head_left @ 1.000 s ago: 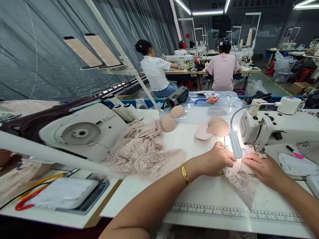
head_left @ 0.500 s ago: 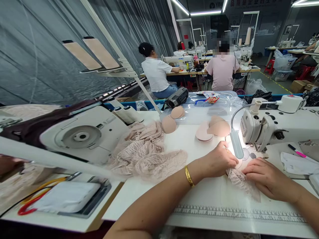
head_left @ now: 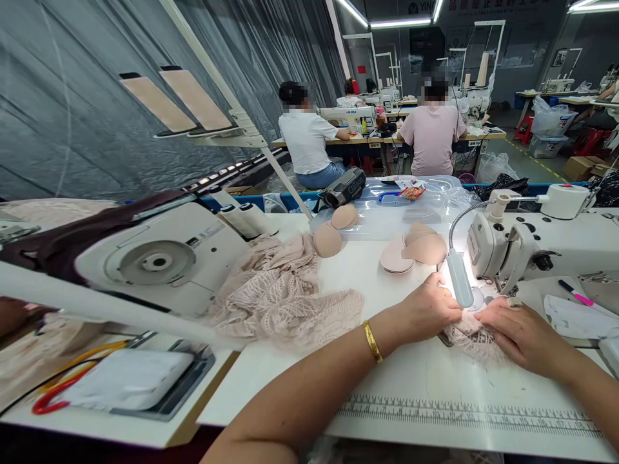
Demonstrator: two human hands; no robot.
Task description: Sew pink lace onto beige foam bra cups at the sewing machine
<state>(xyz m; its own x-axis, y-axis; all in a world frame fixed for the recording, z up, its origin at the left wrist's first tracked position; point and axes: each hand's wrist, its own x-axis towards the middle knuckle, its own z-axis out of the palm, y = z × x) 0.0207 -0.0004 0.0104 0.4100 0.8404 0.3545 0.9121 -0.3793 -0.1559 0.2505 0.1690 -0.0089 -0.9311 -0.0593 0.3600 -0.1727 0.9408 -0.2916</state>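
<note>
My left hand (head_left: pixel 428 308) is closed at the edge of a pale pink lace piece (head_left: pixel 471 340), thumb and fingers pressed together by the machine's needle area. Opposite it, my right hand (head_left: pixel 522 332) presses its bunched fingers on the same lace, just in front of the white sewing machine (head_left: pixel 505 251). The needle itself is hard to make out. A small lamp (head_left: pixel 459 280) on a bendy neck shines on the spot and partly hides it. Beyond my left hand lie stacked beige bra cups (head_left: pixel 425 245).
A heap of pink lace (head_left: pixel 290 303) lies left of my forearm. Two more cups (head_left: pixel 327 240) rest by a clear plastic lid (head_left: pixel 377 222). A printed ruler (head_left: pixel 464 412) runs along the table's front. A marker pen (head_left: pixel 575 292) lies right. Two people sit at machines ahead.
My right hand has moved away from me, closer to the machine, and the lace has shifted the same way. My left hand has hardly moved.
</note>
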